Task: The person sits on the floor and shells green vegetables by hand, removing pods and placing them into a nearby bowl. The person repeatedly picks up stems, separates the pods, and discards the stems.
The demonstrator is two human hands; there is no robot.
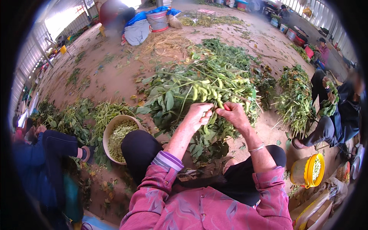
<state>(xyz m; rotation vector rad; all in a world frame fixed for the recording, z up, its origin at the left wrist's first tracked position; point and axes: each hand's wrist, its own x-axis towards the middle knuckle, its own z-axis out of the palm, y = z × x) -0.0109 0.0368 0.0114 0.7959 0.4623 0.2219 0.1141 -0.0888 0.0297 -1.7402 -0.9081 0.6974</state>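
Over a heap of cut soybean plants, my two hands work close together. My left hand is curled around part of a plant stalk with green pods hanging by it. My right hand pinches at a green soybean pod beside the left fingers. Something small and red shows at the right fingers; whether it is a tool or a finger cover is unclear. A cluster of plump pods lies just beyond both hands. By my left knee stands a pale bucket holding shelled green beans.
A yellow-rimmed bucket of beans sits at my right, near bags. People sit close on the left and right. More plant bundles lie on the dirt floor. Farther off stands a metal bucket.
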